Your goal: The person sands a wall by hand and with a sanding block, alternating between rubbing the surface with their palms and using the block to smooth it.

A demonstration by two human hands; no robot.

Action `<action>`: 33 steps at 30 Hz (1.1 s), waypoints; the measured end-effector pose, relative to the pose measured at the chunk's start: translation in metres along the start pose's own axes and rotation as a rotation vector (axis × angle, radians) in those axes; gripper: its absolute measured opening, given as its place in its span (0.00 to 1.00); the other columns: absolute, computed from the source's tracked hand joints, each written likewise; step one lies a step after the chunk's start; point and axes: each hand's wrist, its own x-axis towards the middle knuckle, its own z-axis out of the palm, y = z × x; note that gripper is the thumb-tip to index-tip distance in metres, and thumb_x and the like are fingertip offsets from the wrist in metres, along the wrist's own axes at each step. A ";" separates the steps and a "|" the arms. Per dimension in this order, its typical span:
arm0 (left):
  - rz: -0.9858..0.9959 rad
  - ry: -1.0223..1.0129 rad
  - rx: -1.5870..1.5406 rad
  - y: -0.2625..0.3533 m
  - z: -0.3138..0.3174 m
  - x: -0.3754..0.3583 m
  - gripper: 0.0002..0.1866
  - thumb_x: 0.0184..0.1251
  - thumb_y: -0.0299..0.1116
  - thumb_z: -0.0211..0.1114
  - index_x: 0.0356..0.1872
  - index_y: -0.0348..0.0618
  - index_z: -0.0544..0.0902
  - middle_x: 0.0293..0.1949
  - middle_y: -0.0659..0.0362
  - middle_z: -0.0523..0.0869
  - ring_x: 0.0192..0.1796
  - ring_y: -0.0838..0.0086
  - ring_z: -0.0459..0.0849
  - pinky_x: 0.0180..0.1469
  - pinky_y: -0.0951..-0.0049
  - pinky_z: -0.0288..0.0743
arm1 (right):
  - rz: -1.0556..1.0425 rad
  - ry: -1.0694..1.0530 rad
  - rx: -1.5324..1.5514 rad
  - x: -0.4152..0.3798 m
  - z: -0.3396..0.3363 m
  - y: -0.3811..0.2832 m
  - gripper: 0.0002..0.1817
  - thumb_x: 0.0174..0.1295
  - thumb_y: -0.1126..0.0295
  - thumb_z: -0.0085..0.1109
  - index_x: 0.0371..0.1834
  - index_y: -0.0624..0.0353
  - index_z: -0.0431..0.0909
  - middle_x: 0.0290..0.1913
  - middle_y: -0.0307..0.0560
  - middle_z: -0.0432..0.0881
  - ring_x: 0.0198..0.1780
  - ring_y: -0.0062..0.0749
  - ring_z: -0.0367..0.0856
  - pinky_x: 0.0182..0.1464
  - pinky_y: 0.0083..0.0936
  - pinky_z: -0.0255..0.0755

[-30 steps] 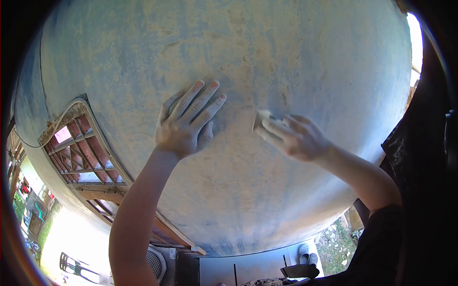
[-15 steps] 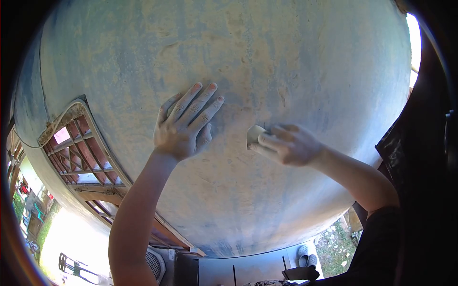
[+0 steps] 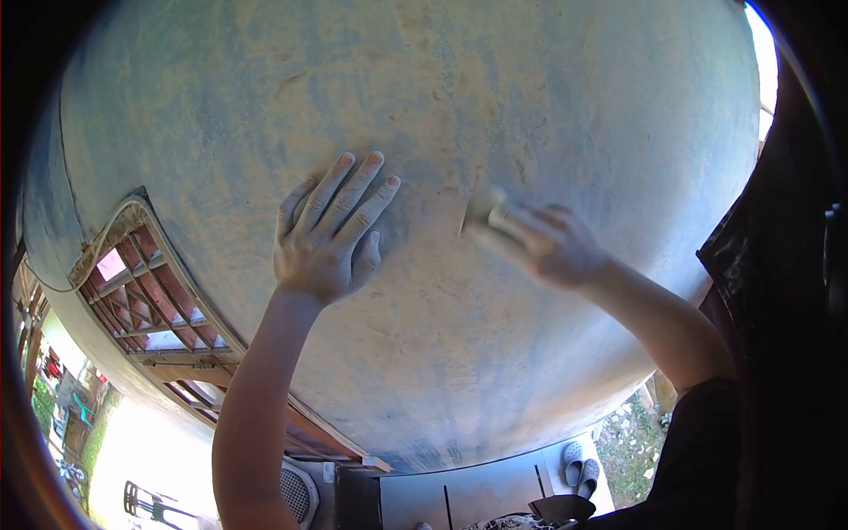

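Observation:
A blue-grey wall [image 3: 424, 371] with tan patches fills most of the head view. My left hand [image 3: 325, 230] lies flat against it, fingers stretched upward and dusted white. To its right, my right hand [image 3: 556, 243] is closed on what looks like a piece of sandpaper [image 3: 480, 208], pale and straight-edged. The piece is pressed to the wall, partly covered by my fingers. Motion blurs both the right hand and the piece, so fine detail is lost.
On the left is a wooden window frame [image 3: 150, 283] with a lattice grille and a loose cable. Below are a ledge [image 3: 490, 495], grey clogs [image 3: 580, 468] and a perforated grey panel [image 3: 299, 495]. A dark chair [image 3: 150, 503] stands outside; a black drape hangs at right.
My right hand has moved upward along the wall with the sandpaper. My left hand stays flat on the wall, and the whole view has shifted a little.

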 end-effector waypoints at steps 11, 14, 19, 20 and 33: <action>-0.017 0.030 -0.010 0.001 0.003 -0.001 0.31 0.69 0.38 0.57 0.75 0.75 0.74 0.82 0.73 0.67 0.82 0.76 0.63 0.82 0.58 0.57 | -0.046 0.026 0.030 -0.007 0.006 -0.016 0.19 0.66 0.76 0.67 0.60 0.51 0.85 0.48 0.40 0.86 0.45 0.23 0.90 0.40 0.13 0.89; -0.023 0.025 0.001 0.001 0.002 -0.001 0.31 0.70 0.39 0.56 0.75 0.75 0.73 0.82 0.73 0.66 0.82 0.77 0.63 0.82 0.58 0.57 | 0.132 0.047 0.061 0.016 -0.007 0.008 0.20 0.65 0.75 0.68 0.61 0.51 0.85 0.46 0.39 0.85 0.40 0.21 0.88 0.34 0.14 0.88; -0.013 0.004 0.010 0.000 0.001 -0.001 0.31 0.72 0.41 0.56 0.76 0.76 0.71 0.83 0.74 0.65 0.83 0.77 0.62 0.82 0.58 0.56 | 0.212 0.053 0.167 0.011 0.003 -0.018 0.18 0.62 0.77 0.68 0.56 0.56 0.87 0.42 0.39 0.82 0.34 0.20 0.85 0.30 0.17 0.84; -0.008 0.014 0.007 0.000 0.002 -0.001 0.31 0.72 0.42 0.55 0.77 0.76 0.71 0.83 0.74 0.64 0.83 0.77 0.61 0.82 0.58 0.56 | 0.105 0.088 0.128 0.000 0.014 -0.029 0.17 0.62 0.78 0.67 0.56 0.59 0.87 0.41 0.39 0.81 0.36 0.21 0.85 0.31 0.17 0.85; 0.010 0.045 0.002 0.003 -0.002 0.001 0.27 0.74 0.39 0.53 0.73 0.70 0.77 0.80 0.67 0.71 0.81 0.71 0.66 0.80 0.56 0.58 | 0.297 0.119 0.147 0.002 0.018 -0.051 0.20 0.63 0.76 0.67 0.59 0.67 0.85 0.39 0.39 0.78 0.30 0.20 0.80 0.26 0.18 0.81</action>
